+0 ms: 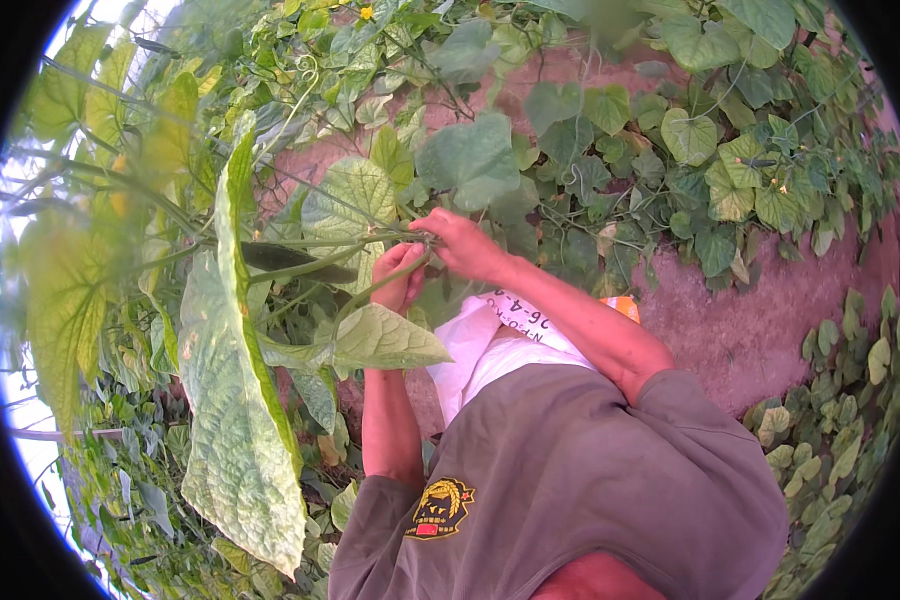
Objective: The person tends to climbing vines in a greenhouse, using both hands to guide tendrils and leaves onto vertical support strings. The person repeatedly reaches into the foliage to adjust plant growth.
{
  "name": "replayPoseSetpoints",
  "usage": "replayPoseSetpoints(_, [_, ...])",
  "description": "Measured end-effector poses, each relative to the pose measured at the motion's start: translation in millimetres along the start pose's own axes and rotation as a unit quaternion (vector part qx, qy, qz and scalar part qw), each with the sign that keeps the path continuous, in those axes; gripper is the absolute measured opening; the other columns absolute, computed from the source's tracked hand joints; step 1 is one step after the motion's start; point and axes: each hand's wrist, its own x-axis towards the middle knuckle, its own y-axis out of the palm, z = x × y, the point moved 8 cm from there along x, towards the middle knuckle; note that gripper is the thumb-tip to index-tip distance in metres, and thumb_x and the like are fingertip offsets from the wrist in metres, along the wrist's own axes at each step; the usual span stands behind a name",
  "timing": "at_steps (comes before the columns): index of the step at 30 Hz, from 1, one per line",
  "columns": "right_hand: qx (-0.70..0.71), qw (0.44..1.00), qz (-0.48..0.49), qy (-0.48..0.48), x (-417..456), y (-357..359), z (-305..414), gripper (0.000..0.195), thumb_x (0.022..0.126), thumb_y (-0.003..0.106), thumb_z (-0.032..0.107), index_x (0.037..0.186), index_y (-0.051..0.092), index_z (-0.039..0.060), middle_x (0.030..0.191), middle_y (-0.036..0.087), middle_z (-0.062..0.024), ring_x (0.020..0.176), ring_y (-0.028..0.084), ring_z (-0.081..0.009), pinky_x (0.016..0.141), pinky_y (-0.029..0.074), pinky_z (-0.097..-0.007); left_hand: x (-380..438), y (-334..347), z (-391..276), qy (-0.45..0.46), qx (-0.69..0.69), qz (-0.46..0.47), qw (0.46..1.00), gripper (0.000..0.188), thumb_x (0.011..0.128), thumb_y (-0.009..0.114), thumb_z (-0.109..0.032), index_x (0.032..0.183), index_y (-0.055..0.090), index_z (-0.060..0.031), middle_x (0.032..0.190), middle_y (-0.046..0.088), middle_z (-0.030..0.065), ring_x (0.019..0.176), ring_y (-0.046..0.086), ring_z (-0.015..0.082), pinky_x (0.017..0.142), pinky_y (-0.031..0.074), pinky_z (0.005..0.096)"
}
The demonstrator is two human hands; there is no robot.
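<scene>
My left hand (397, 277) is closed around green cucumber vine stems, with the thumb and fingertips pinched together. Right beside it, my right hand (461, 246) grips the same bundle of vine stems (371, 240), so the two hands nearly touch. A dark green cucumber (292, 260) hangs just left of them, partly covered by a leaf stalk. One large pale-edged cucumber leaf (232, 420) stands close to the camera on the left. A smaller leaf (390, 341) crosses my left forearm. What exactly lies between my fingertips is too small to make out.
A white printed sack (514, 330) is at my waist, below the hands. Dense cucumber vines (690, 135) fill the far side and the left. Bare reddish soil (727, 330) runs to the right, with more leafy plants (825, 465) at lower right.
</scene>
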Motion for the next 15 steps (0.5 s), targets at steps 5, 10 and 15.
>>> replayPoseSetpoints(5, [0.077,0.997,-0.008,0.02,1,-8,-2,0.054,0.076,0.062,-0.009,0.127,0.061,0.0085,0.107,0.062,-0.0164,0.101,0.064,-0.0361,0.091,0.053,-0.0415,-6,-39,-5,0.118,-0.33,-0.005,0.937,0.022,0.107,0.058,-0.024,0.092,0.061,-0.0074,0.059,0.047,-0.0047,0.042,0.037,0.0038,0.037,0.027,0.0217])
replayPoseSetpoints(10, [0.068,0.993,0.09,-0.018,-2,13,10,0.043,0.077,0.065,-0.006,0.119,0.068,0.0052,0.104,0.061,-0.0113,0.101,0.062,-0.0263,0.088,0.051,-0.0376,28,-39,54,-0.017,-0.485,-0.041,0.874,0.021,0.108,0.048,-0.018,0.092,0.055,-0.0076,0.062,0.047,-0.0057,0.047,0.045,0.0034,0.042,0.04,0.0219])
replayPoseSetpoints(15, [0.094,0.994,0.055,0.009,-11,12,-20,0.032,0.078,0.067,-0.004,0.11,0.068,0.0016,0.098,0.059,-0.0114,0.088,0.06,-0.0231,0.077,0.049,-0.0342,22,-26,75,-0.006,-0.028,-0.061,0.998,0.025,0.108,0.051,-0.026,0.096,0.063,-0.0081,0.072,0.065,0.0031,0.055,0.06,0.0111,0.049,0.049,0.0258])
